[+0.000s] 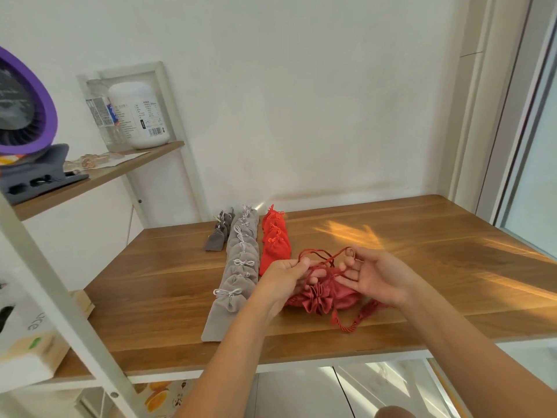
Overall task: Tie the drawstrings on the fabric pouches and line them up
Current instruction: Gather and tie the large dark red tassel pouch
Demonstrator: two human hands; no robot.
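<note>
Tied grey pouches (241, 267) and red pouches (275, 242) lie in rows on the table (422, 267). Left hand (286, 279) pinches the drawstring (319, 256) above the dark red pouch (331, 297), which lies between the hands near the front edge. Right hand (376, 279) holds the other loop, spare fingers spread. Knot likely mid-tie; next, cross the loops and cinch.

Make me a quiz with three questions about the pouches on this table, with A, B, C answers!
1. Where is the bright red row?
A. Left of the light grey row
B. Right of it
C. On the shelf

2. What colour is the pouch being tied?
A. Blue
B. Dark red
C. Grey

3. Its drawstring is:
A. Tied in a bow
B. Missing
C. Untied and held up

Answers: 1 B, it lies just right of the grey row. 2 B, its fabric is dark red. 3 C, the left hand and right hand hold loose loops.
</note>
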